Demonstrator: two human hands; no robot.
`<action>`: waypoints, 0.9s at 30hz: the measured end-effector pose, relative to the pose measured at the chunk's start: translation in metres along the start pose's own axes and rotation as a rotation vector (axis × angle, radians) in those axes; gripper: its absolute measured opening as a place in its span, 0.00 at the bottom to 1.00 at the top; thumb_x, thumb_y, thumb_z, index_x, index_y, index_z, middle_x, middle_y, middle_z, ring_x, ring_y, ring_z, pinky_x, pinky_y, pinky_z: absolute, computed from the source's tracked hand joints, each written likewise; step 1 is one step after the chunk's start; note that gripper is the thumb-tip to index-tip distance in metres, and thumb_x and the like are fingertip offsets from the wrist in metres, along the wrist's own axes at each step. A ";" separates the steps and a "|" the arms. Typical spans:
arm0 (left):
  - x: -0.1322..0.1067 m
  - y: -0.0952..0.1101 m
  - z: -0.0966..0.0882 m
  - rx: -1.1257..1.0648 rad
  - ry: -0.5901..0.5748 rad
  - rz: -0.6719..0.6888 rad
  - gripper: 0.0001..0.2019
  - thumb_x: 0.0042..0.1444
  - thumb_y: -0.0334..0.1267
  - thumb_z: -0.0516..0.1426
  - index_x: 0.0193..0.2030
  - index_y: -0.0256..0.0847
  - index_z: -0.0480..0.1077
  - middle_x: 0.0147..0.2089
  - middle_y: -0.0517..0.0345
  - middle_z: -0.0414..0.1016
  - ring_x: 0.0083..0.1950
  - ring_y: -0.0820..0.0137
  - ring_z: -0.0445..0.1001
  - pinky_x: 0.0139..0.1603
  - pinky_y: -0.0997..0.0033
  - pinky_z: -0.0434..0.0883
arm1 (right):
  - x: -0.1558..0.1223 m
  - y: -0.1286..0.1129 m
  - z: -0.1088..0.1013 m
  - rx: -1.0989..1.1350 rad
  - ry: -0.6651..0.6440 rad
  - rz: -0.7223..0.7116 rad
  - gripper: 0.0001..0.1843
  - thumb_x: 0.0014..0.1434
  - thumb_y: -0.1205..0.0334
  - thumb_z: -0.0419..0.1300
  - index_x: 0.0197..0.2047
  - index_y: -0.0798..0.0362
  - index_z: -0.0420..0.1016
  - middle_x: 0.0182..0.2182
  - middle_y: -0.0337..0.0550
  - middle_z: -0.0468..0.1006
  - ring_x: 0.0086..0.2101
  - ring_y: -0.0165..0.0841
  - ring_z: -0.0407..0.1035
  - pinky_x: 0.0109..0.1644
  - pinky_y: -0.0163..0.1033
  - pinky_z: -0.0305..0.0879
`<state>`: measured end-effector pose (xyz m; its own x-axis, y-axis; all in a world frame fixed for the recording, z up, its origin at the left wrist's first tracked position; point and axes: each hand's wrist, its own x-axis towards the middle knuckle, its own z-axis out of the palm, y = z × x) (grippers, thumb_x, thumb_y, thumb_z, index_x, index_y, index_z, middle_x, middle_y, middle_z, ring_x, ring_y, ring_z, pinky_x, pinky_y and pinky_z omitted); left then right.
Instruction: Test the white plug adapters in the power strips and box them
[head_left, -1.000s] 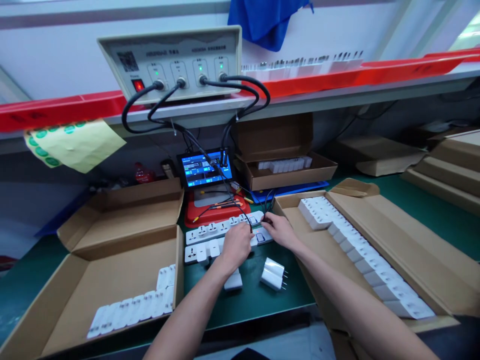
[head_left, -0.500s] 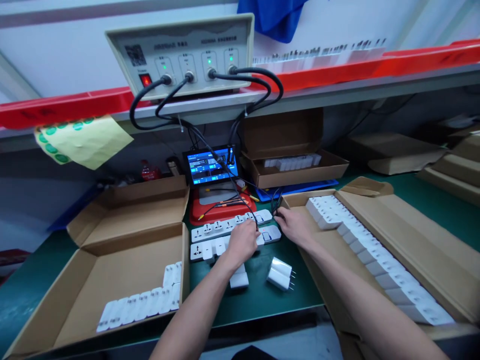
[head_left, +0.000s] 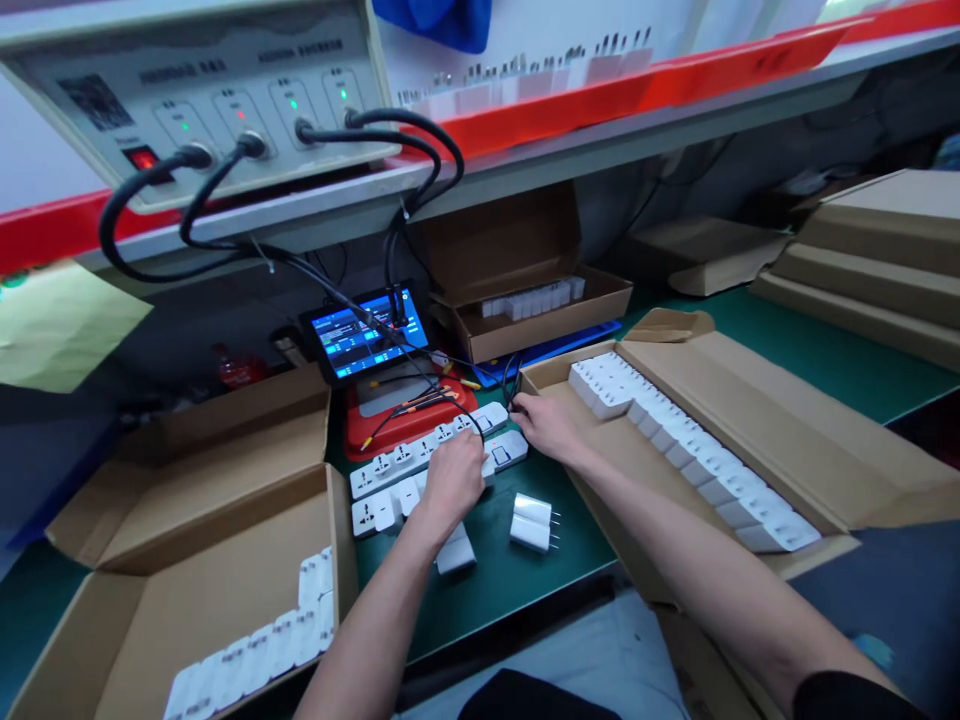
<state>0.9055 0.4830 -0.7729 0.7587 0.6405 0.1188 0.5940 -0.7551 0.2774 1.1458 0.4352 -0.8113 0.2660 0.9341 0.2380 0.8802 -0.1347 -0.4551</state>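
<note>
Green worktop (head_left: 495,585), middle front. We log: left hand (head_left: 450,480), fingers curled over the near power strip (head_left: 375,512), grasp hidden beneath. Right hand (head_left: 544,425), fingertips pinched on black leads (head_left: 511,378) at the right carton's (head_left: 750,400) corner, probably held short for plugging. Two loose chargers (head_left: 531,522) lie toward the front edge with free room around them. Left carton (head_left: 225,540) flanks.

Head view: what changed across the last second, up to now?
Mostly the camera: it moved in closer, so the tester looks larger. The right hand edged from the end of the rear power strip to the black cables beside it. The left hand stayed on the front power strip; the loose chargers did not move.
</note>
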 end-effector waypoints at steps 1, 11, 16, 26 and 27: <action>-0.001 -0.001 0.003 -0.012 0.012 -0.004 0.05 0.73 0.32 0.59 0.48 0.45 0.76 0.49 0.47 0.82 0.53 0.54 0.82 0.56 0.58 0.74 | 0.000 0.000 0.000 0.002 -0.002 0.000 0.07 0.72 0.58 0.63 0.50 0.48 0.82 0.48 0.50 0.89 0.46 0.46 0.80 0.45 0.42 0.66; -0.007 -0.001 0.017 -0.123 0.137 -0.027 0.05 0.73 0.33 0.59 0.42 0.45 0.72 0.48 0.48 0.81 0.52 0.55 0.81 0.56 0.57 0.76 | 0.001 0.011 0.007 0.093 0.037 -0.041 0.05 0.71 0.59 0.63 0.46 0.48 0.81 0.44 0.48 0.89 0.43 0.43 0.81 0.44 0.41 0.67; -0.016 -0.006 0.008 -0.201 0.114 -0.022 0.03 0.72 0.37 0.62 0.50 0.45 0.75 0.53 0.48 0.83 0.57 0.55 0.82 0.60 0.57 0.76 | 0.005 0.020 0.013 0.140 0.072 -0.067 0.07 0.71 0.57 0.60 0.44 0.47 0.80 0.41 0.47 0.89 0.42 0.44 0.81 0.43 0.42 0.68; -0.051 -0.029 0.003 -0.170 0.009 -0.112 0.26 0.57 0.34 0.72 0.63 0.45 0.77 0.62 0.41 0.85 0.64 0.45 0.83 0.67 0.51 0.76 | 0.010 0.035 0.022 0.192 0.060 -0.092 0.11 0.70 0.53 0.57 0.44 0.46 0.80 0.44 0.49 0.90 0.44 0.48 0.83 0.44 0.46 0.71; -0.050 -0.028 0.002 -0.214 0.013 -0.122 0.26 0.57 0.33 0.70 0.63 0.43 0.77 0.62 0.40 0.85 0.65 0.44 0.82 0.68 0.50 0.76 | 0.011 0.036 0.022 0.194 0.058 -0.088 0.12 0.70 0.52 0.57 0.44 0.46 0.80 0.44 0.49 0.90 0.44 0.48 0.83 0.45 0.46 0.71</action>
<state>0.8512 0.4716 -0.7887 0.6808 0.7277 0.0840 0.6095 -0.6264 0.4860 1.1720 0.4480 -0.8444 0.2187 0.9182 0.3302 0.8106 0.0174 -0.5854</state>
